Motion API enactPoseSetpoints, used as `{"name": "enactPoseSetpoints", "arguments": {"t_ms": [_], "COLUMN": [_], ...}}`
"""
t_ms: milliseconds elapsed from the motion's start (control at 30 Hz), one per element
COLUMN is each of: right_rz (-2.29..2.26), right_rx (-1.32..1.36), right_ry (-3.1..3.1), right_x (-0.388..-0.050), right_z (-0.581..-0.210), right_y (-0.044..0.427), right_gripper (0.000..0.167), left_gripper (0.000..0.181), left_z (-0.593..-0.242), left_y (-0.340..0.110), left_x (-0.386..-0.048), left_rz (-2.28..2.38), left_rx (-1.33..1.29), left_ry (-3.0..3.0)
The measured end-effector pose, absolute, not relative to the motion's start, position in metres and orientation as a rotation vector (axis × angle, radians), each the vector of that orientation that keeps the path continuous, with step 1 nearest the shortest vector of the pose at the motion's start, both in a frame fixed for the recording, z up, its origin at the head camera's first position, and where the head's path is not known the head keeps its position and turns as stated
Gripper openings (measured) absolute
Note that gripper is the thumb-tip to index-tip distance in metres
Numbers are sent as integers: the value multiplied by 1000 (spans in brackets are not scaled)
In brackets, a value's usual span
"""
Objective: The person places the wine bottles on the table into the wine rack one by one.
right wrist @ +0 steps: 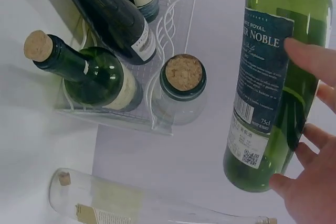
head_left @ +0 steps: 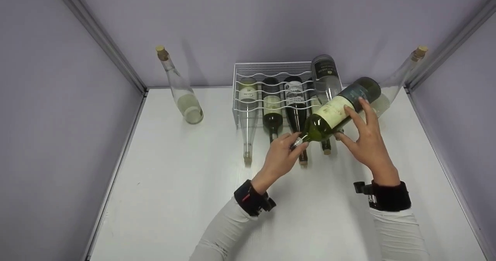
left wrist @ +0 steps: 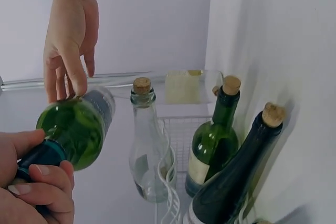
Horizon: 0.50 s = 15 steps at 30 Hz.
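A green wine bottle (head_left: 333, 111) is held slanted above the right front of the wire rack, its neck toward the lower left. My left hand (head_left: 282, 154) grips its neck, fingers and thumb round the dark foil in the left wrist view. My right hand (head_left: 366, 137) holds the body near the base, fingers spread over the labels and thumb on the lower side. The dark back label (right wrist: 262, 72) shows in the right wrist view. Behind it, the white wire rack (head_left: 234, 86) carries several corked bottles with necks to the front, including a dark bottle (head_left: 296, 113).
A clear bottle (head_left: 324, 73) lies on the rack's upper level at the right. Another clear corked bottle (head_left: 188, 102) stands to the left, and a third clear bottle (head_left: 399, 78) stands right of the rack. Walls enclose the white table (head_left: 186, 168) at the back and sides.
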State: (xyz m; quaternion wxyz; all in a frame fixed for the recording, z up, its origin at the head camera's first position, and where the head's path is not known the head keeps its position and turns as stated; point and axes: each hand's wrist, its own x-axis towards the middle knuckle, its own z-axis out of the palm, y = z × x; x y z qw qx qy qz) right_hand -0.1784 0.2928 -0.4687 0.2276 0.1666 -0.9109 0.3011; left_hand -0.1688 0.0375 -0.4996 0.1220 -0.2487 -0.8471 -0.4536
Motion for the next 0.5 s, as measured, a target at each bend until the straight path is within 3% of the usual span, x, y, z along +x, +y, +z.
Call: {"name": "enactPoseSetpoints", "arguments": {"t_ms": [500], "right_rz": [1020], "right_rx": [494], "right_ry": [-2542], "right_x": [-179], "right_z": [-476], "right_y": [276], "right_gripper": [74], "left_gripper": [31], "left_z": [-509], "left_y": [39], "left_x": [-162], "left_rz": [-1610], "left_rx": [-525], "left_ry": [-2403]}}
